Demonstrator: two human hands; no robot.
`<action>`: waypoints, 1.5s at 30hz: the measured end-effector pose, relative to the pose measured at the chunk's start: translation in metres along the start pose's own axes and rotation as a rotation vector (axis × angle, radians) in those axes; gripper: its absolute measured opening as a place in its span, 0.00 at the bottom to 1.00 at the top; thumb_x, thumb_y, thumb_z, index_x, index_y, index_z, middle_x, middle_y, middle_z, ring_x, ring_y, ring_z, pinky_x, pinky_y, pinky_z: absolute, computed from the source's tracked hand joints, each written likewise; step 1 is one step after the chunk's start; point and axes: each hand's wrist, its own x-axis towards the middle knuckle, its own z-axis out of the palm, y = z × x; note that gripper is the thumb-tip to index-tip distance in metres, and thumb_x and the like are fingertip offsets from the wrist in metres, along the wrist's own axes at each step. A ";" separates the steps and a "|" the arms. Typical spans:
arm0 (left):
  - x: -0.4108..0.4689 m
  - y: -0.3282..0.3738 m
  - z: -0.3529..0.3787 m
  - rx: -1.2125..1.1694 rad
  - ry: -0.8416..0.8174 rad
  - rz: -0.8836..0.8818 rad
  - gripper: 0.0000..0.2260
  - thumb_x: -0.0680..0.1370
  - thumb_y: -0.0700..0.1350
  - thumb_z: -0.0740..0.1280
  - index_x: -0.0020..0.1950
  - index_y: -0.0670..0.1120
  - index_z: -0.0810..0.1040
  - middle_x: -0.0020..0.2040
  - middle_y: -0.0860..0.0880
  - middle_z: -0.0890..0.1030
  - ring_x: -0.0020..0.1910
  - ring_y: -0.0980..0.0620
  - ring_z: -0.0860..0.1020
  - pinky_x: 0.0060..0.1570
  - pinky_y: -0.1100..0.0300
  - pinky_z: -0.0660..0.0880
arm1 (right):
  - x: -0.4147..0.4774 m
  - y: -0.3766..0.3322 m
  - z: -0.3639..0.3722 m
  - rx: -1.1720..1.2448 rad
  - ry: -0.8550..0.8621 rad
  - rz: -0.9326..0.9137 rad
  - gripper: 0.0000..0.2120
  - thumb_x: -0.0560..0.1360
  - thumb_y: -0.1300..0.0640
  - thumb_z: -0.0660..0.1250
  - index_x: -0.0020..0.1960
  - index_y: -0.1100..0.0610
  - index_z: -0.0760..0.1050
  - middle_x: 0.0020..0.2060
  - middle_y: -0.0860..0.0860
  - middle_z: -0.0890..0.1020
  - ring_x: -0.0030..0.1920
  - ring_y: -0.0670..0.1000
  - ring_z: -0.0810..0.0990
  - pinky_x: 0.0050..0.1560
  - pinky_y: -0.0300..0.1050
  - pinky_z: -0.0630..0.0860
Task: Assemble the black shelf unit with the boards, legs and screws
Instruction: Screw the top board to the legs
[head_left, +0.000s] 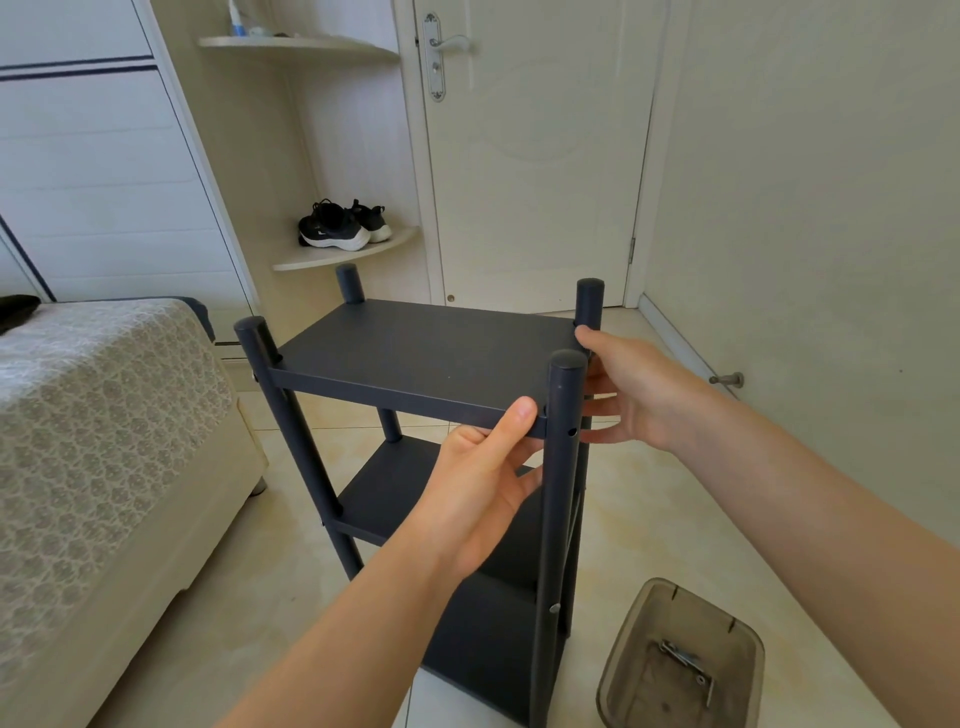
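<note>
Your left hand (483, 483) grips the front edge of the top board (415, 358) of the black shelf unit (470, 530), thumb pressed flat on the upper face and fingers curled underneath, just beside the near right leg (561, 467). Your right hand (634, 395) holds the short right end of the same board between the two right legs, thumb reaching toward the far right leg (589, 304) and fingers curled in behind the near one. The unit stands upright on the tiled floor (649, 519), directly in front of you. It is matte black throughout: four round posts with flat tops rise a little above the top board, a middle board (395, 493) sits below it, and a lower board (483, 639) below that. The near right leg shows an open hole (572, 432) level with the top board and a silver screw head (555, 607) further down. To the right of the unit, a smoky translucent plastic tray (623, 639) lies on the floor with loose screws (685, 662) in it. Left of the unit is a bed (104, 415) with a patterned cover; behind it, black trainers (343, 226) sit on a corner shelf, their pale side mark too small to read, and a cream door (535, 156) is shut.
</note>
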 end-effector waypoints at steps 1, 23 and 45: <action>0.000 0.000 0.000 0.003 0.007 -0.001 0.10 0.71 0.50 0.70 0.41 0.43 0.79 0.51 0.45 0.86 0.54 0.50 0.85 0.54 0.53 0.79 | 0.000 0.000 0.002 -0.006 -0.001 -0.026 0.15 0.81 0.47 0.61 0.59 0.57 0.74 0.50 0.56 0.82 0.50 0.56 0.82 0.56 0.62 0.78; 0.007 -0.007 0.002 0.022 0.065 0.002 0.18 0.68 0.54 0.71 0.47 0.42 0.76 0.50 0.45 0.86 0.53 0.51 0.85 0.63 0.49 0.76 | 0.005 0.005 0.012 -0.057 0.105 -0.168 0.11 0.81 0.50 0.61 0.48 0.57 0.73 0.39 0.56 0.82 0.39 0.56 0.84 0.34 0.46 0.80; 0.012 -0.008 0.002 0.080 0.051 0.059 0.22 0.67 0.50 0.73 0.54 0.37 0.77 0.49 0.42 0.85 0.54 0.48 0.85 0.52 0.56 0.80 | 0.008 -0.003 0.013 -0.029 0.146 -0.171 0.12 0.80 0.49 0.64 0.42 0.56 0.72 0.37 0.54 0.81 0.37 0.55 0.82 0.39 0.47 0.81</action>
